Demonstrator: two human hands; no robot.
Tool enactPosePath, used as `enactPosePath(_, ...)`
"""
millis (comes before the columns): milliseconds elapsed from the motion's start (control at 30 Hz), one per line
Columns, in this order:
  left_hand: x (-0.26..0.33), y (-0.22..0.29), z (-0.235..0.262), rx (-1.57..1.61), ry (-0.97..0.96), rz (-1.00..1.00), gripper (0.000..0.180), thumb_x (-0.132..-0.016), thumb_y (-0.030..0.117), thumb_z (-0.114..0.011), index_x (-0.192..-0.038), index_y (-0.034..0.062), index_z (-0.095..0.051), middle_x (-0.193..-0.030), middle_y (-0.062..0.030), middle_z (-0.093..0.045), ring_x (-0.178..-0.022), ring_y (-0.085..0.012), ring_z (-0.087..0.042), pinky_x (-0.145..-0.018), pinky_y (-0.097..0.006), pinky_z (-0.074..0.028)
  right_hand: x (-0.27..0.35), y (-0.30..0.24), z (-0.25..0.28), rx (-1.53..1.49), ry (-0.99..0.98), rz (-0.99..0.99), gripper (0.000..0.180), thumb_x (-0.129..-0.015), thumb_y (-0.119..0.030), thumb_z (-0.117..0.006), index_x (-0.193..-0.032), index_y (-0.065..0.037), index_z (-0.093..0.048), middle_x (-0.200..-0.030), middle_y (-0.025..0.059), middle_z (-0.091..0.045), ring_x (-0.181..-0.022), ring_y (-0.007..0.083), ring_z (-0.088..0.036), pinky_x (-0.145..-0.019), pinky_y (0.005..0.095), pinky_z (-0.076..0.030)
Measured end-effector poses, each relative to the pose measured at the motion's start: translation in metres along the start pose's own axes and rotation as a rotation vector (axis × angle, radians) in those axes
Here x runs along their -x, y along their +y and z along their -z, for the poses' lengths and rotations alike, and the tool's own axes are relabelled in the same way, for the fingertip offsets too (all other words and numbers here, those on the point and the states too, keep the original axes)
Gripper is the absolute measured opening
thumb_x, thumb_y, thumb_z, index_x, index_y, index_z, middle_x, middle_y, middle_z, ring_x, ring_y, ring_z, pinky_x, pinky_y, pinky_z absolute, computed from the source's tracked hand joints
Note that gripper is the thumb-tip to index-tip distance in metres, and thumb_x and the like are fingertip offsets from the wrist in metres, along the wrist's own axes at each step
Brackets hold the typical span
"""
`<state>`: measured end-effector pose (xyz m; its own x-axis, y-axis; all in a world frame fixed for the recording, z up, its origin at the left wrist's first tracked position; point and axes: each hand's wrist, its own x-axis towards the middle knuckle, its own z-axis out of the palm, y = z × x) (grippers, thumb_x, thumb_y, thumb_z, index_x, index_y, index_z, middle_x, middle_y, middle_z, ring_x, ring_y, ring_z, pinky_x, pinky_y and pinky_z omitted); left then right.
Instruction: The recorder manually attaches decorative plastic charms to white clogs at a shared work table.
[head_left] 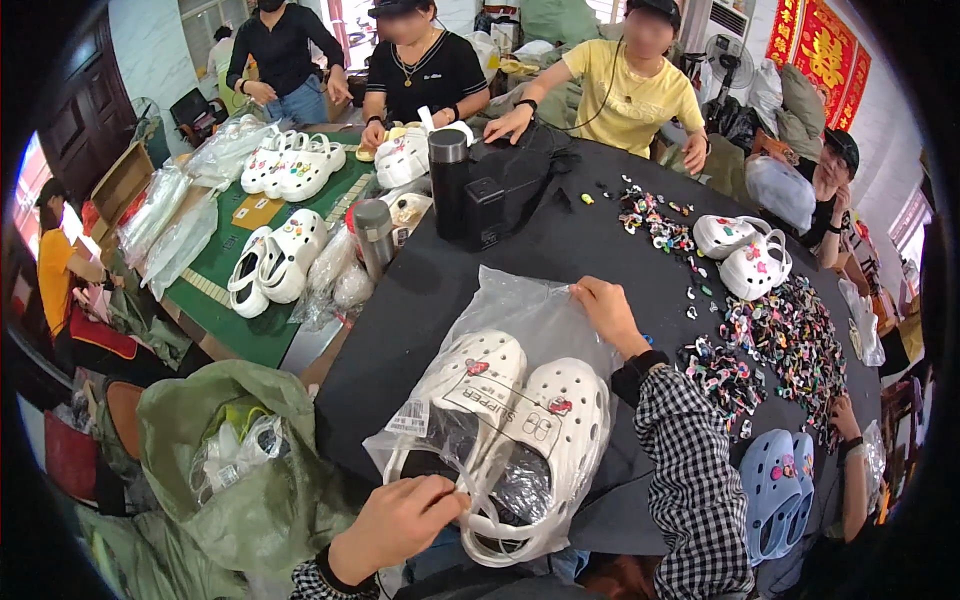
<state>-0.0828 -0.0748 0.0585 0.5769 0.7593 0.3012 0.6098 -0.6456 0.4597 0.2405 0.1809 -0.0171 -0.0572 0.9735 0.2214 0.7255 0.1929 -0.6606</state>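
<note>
A pair of white clogs [568, 430] with red charms lies inside a clear printed plastic bag [515, 300] on the black table in front of me. My right hand [608, 318] pinches the bag's far right corner, beyond the toes. Down by the heel straps, my left hand [405, 525] is closed on the bag's near edge. Whether its fingertips also grip a strap, I cannot tell. A barcode label [408, 417] shows on the bag's left side.
An open green sack [175, 480] holding bagged shoes stands at my left. Loose charms [790, 335] cover the table's right side, near blue clogs [775, 490] and white clogs [750, 265]. A black tumbler [450, 190] stands ahead. Several people work around the tables.
</note>
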Motion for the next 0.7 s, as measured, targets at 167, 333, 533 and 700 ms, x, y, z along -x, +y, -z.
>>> enactPosePath(167,-0.006,0.009,-0.01,-0.058,0.037,-0.103,0.022,-0.081,0.014,-0.064,-0.103,0.01,-0.061,-0.09,-0.0032,-0.056,-0.078,-0.0173,-0.064,-0.066,-0.029,-0.053,-0.016,-0.021,-0.002,-0.056,0.011,0.097,0.024,-0.092,-0.022,-0.06,-0.091,0.001,-0.067,-0.076,0.021,-0.065,-0.072,0.0361,-0.066,-0.067,0.0418,-0.05)
enactPosePath(333,-0.02,0.014,-0.031,-0.155,-0.057,-0.191,0.026,-0.08,0.015,-0.06,-0.105,0.0098,-0.056,-0.089,-0.0028,-0.052,-0.073,-0.0146,-0.061,-0.065,-0.026,-0.049,-0.003,-0.062,0.013,0.021,-0.161,0.417,0.022,-0.087,-0.018,-0.064,-0.104,-0.004,-0.068,-0.098,0.0154,-0.067,-0.09,0.0318,-0.065,-0.081,0.0386,-0.051)
enactPosePath(533,-0.013,0.021,-0.031,-0.238,-0.139,-0.157,0.025,-0.082,0.017,-0.059,-0.107,0.0129,-0.057,-0.093,-0.0036,-0.055,-0.082,-0.0162,-0.061,-0.073,-0.028,-0.049,0.077,-0.211,-0.004,-0.262,-0.629,0.927,0.028,-0.087,-0.025,-0.066,-0.103,-0.002,-0.067,-0.103,0.0154,-0.065,-0.102,0.0313,-0.061,-0.089,0.0419,-0.048)
enactPosePath(700,-0.021,0.023,-0.043,-0.291,-0.049,-0.345,0.026,-0.082,0.021,-0.059,-0.106,0.0123,-0.059,-0.1,-0.0075,-0.061,-0.096,-0.022,-0.06,-0.084,-0.037,-0.047,0.118,-0.221,-0.05,0.311,-0.935,0.932,0.036,-0.082,-0.035,-0.07,-0.102,-0.006,-0.067,-0.102,0.0113,-0.067,-0.101,0.0285,-0.063,-0.086,0.0398,-0.049)
